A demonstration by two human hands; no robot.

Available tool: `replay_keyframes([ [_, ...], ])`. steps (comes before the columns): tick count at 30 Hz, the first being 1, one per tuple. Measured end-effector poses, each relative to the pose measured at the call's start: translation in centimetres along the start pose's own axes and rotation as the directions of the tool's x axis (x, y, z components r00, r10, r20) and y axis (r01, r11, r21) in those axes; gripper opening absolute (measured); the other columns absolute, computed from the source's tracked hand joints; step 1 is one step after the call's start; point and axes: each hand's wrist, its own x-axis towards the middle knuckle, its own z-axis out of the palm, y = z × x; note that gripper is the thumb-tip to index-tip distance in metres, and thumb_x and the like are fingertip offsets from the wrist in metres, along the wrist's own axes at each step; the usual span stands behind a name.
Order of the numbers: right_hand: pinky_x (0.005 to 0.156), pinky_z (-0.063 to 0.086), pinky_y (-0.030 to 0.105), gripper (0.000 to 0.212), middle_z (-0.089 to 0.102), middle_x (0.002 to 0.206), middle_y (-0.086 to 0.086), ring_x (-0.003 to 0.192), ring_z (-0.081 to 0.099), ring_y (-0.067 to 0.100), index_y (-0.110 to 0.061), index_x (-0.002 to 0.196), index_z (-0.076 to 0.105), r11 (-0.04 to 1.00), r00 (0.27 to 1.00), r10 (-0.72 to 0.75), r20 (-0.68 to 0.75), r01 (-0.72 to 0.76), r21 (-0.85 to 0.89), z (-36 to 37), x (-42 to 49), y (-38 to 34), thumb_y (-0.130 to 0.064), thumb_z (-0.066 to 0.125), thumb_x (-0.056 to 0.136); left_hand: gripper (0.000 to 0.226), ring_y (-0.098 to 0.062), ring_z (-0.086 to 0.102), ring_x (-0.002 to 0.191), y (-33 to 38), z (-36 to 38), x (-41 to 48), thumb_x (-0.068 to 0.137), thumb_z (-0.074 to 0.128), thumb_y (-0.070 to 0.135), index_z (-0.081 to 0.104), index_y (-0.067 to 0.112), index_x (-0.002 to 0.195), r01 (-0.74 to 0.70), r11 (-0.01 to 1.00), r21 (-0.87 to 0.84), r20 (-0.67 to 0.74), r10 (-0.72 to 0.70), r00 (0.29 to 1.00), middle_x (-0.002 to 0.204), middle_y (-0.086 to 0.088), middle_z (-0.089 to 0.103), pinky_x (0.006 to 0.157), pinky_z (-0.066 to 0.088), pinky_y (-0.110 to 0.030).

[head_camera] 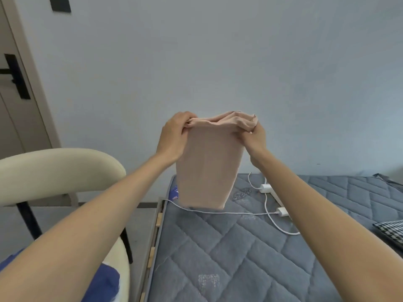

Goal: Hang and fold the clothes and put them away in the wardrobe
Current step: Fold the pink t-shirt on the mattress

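Our left hand (174, 136) and right hand (255, 138), apart at frame centre, each pinch a top corner of a pale pink garment (209, 166): soft, smooth, hanging as a tapered panel. Below it we note a grey quilted mattress (229, 247), white cables (218, 212) and chargers (266, 188). Lower left: cream curved chair (65, 160).

I count two hands, left hand (173, 136) and right hand (255, 138), one pink garment (209, 171), one cream chair (65, 162), one grey mattress (239, 247), two white chargers (266, 188) (282, 211), one checked cushion (390, 231).
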Motion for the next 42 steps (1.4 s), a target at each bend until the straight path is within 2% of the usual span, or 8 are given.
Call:
replay_keyframes([
  [9,0.071,0.043,0.026,0.006,0.059,0.081,0.001,0.078,0.051,0.013,-0.004,0.087,0.06,0.97,0.97,0.226,0.093,-0.215,-0.114,-6.1,-14.1,6.6,-0.002,0.055,0.083,0.034,-0.015,0.06,0.093,2.3,0.1,-15.9,0.078,0.057,-0.01,0.071,0.012,0.1,0.177,0.978,-0.107,0.243,-0.147,0.959,0.1,-0.001,0.069,0.08,0.043,-0.024],
  [17,0.074,0.045,0.027,0.01,0.063,0.08,0.003,0.081,0.054,0.013,0.001,0.088,0.064,0.846,0.822,0.501,0.271,-0.398,-0.355,-12.5,-30.2,14.0,-0.001,0.06,0.08,0.026,0.002,0.061,0.079,3.5,1.8,-34.2,0.078,0.066,-0.003,0.073,0.018,0.091,0.383,0.92,-0.084,0.654,-0.239,0.718,0.083,0.02,0.067,0.069,0.041,-0.009],
  [23,0.073,0.048,0.022,0.02,0.065,0.076,-0.008,0.079,0.059,0.011,-0.024,0.071,0.063,0.765,0.731,0.605,0.314,-0.425,-0.485,-15.2,-37.7,15.8,-0.006,0.064,0.08,0.016,0.002,0.062,0.079,5.1,2.3,-41.6,0.08,0.068,0.011,0.075,0.023,0.089,0.476,0.878,-0.046,0.791,-0.259,0.555,0.082,0.017,0.07,0.068,0.044,-0.013],
  [28,0.071,0.039,0.027,0.015,0.055,0.089,0.0,0.08,0.047,0.017,-0.013,0.088,0.063,0.582,0.46,0.787,0.411,-0.33,-0.744,-16.8,-40.8,16.0,-0.016,0.062,0.073,0.009,0.0,0.052,0.068,6.4,1.6,-44.1,0.079,0.07,0.01,0.068,0.019,0.078,0.437,0.898,0.054,0.941,-0.191,0.278,0.072,0.012,0.06,0.064,0.042,-0.014],
  [32,0.057,0.03,0.024,0.024,0.043,0.083,0.002,0.067,0.034,0.015,-0.015,0.088,0.054,0.48,0.274,0.869,0.413,-0.259,-0.838,-16.2,-41.5,15.1,-0.023,0.063,0.067,0.037,-0.003,0.037,0.056,7.1,0.9,-44.8,0.082,0.069,0.011,0.041,0.023,0.06,0.448,0.885,0.127,0.981,-0.179,0.077,0.058,0.014,0.035,0.055,0.035,-0.017],
  [36,0.073,0.041,0.024,0.033,0.054,0.093,0.0,0.083,0.049,0.015,-0.001,0.097,0.063,0.581,0.408,0.803,0.435,-0.368,-0.726,-15.9,-40.2,15.5,-0.024,0.063,0.073,0.049,-0.009,0.023,0.055,6.1,0.4,-43.8,0.082,0.07,0.013,0.026,0.02,0.06,0.502,0.862,0.074,0.949,-0.216,0.23,0.059,0.007,0.023,0.057,0.02,-0.024],
  [39,0.076,0.043,0.024,0.009,0.061,0.091,-0.004,0.086,0.056,0.012,-0.013,0.085,0.067,0.683,0.578,0.712,0.398,-0.442,-0.581,-15.6,-38.8,15.9,-0.022,0.066,0.082,0.034,-0.011,0.031,0.063,4.7,0.5,-42.2,0.081,0.074,0.019,0.047,0.004,0.068,0.582,0.812,0.043,0.852,-0.334,0.403,0.068,-0.004,0.034,0.06,0.021,-0.026],
  [42,0.079,0.044,0.025,0.018,0.066,0.095,-0.001,0.092,0.06,0.014,-0.007,0.089,0.066,0.742,0.662,0.659,0.355,-0.498,-0.449,-14.8,-37.4,16.6,-0.025,0.067,0.087,0.034,-0.015,0.048,0.079,3.6,1.5,-40.8,0.081,0.075,0.018,0.063,-0.007,0.099,0.685,0.729,0.01,0.75,-0.459,0.477,0.085,-0.009,0.054,0.069,0.034,-0.027],
])
